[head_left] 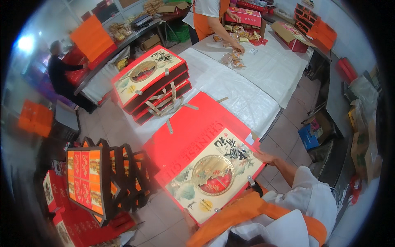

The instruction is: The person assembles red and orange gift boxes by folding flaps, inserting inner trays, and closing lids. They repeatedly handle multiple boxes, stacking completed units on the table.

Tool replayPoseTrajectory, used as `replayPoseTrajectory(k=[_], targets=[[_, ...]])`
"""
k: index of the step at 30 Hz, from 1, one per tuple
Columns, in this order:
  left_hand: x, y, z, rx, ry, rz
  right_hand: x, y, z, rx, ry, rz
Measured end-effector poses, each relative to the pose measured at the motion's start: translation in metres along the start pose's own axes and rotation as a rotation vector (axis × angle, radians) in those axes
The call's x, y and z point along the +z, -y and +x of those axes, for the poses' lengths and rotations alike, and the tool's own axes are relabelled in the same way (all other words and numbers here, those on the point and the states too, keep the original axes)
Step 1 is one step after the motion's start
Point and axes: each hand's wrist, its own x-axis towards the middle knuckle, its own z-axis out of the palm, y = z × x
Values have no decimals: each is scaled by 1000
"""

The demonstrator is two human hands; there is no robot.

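Right grip [269, 158] clamped on gift box [187, 183]; left grip [190, 221] unclear; long axis slants up rightward, clasps [251, 181] nearside.

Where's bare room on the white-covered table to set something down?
Centre of the white plastic-covered table, between the stacked red-and-cream cardboard gift boxes, small clear plastic packets and large red printed panel. Also right of the packets, toward the table's right edge. Crowded: near end, under the panel; far end, around the packets and red carton.

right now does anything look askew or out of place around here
Yes: the stack of dark-rimmed trays, lower left of the picture, looks askew, its layers turned against one another so corners jut out unevenly.
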Motion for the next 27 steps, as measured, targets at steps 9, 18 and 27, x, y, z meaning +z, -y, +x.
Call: replayPoseTrajectory(k=[9, 18, 27], targets=[[36, -199, -48, 131, 137, 303, 12, 187, -73, -231, 171, -264], [67, -282, 25, 85, -28, 865, 93, 292, -73, -213, -300, -766], [28, -232, -28, -138, 120, 458, 58, 227, -112, -60, 220, 3]])
